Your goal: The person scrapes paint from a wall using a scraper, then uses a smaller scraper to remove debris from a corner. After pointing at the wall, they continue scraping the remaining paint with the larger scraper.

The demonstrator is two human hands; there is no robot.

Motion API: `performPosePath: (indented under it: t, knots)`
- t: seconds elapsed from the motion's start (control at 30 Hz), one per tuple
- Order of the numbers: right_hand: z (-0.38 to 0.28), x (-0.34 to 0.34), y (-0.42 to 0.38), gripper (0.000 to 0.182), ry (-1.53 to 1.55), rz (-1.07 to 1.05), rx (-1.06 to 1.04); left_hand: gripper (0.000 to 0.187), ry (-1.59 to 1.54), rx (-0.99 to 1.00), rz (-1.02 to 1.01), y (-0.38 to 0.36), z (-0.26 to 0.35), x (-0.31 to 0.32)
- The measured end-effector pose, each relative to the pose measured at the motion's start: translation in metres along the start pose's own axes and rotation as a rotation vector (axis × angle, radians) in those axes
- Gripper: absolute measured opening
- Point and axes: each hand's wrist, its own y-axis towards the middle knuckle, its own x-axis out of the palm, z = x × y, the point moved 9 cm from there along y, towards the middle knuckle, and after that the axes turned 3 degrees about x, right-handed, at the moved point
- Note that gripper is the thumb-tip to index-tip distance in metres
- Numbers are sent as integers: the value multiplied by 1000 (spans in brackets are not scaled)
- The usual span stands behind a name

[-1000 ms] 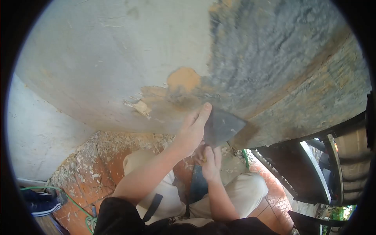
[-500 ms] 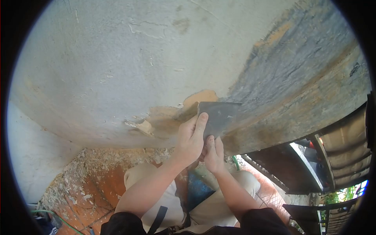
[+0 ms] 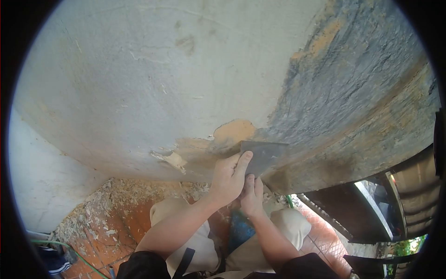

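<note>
Both my hands grip a wide, flat grey scraper against the lower part of the wall. My left hand is closed on its left edge, with the thumb lying on the blade's face. Just below and to the right, my right hand is closed around the lower part, which the fingers mostly hide. The blade's top edge lies by a bare tan patch, where the pale coating ends. To the left, a loose pale flake sticks out from the wall.
Rough grey bare wall extends to the right. Paint flakes litter the orange tiles below. A green hose runs at the lower left. Dark slatted furniture stands close on the right.
The view has tilted up slightly, so the wall sits lower in it. The scraper and both hands have moved a little down the wall, with the grip unchanged.
</note>
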Motion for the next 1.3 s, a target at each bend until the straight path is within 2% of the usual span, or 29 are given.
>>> performPosePath:
  t: [0.07, 0.2, 0.27, 0.37, 0.57, 0.63, 0.7, 0.77, 0.87, 0.93, 1.03, 1.13, 1.2, 1.3]
  knots:
    - [0, 0, 5, 36, 34, -28, 64, 33, 32, 116, 12, 4, 12, -4]
    - [5, -1, -2, 34, 25, -33, 91, 35, 157, 73, -3, 3, 3, -5]
    - [8, -5, 4, 33, 21, -29, 59, 37, 59, 142, 72, 3, 4, -2]
    - [8, -15, 12, 31, -82, -2, 26, 40, 116, 157, 30, 7, 15, -4]
    - [4, -17, 12, 36, -239, 4, -86, 43, 126, 153, 66, 5, 10, 1]
    - [6, -22, 12, 38, -221, 9, -5, 43, 125, 140, 91, 2, 16, 0]
    - [-12, -18, 16, 37, -192, 2, -20, 44, 126, 140, 12, 12, 23, 1]
    - [-10, -18, 14, 37, -158, 7, -13, 44, 94, 120, 24, 14, 22, 1]
    - [-4, -22, 11, 38, -262, -14, -68, 45, 87, 94, 46, 4, 10, 3]
    - [0, -23, 7, 39, -184, -7, 56, 45, 123, 91, 57, 4, 19, 3]
    - [-27, -15, 13, 39, -196, -24, -16, 44, 85, 104, 25, 11, 31, 5]
    - [-12, -15, 6, 40, -254, -61, -12, 43, 17, 68, 64, 4, 18, 2]
    - [-6, -17, 3, 42, -230, -21, 17, 42, 123, 64, 72, 0, 15, 2]
    - [-23, -15, 8, 44, -220, -20, 53, 43, 96, 132, 79, 8, 32, 0]
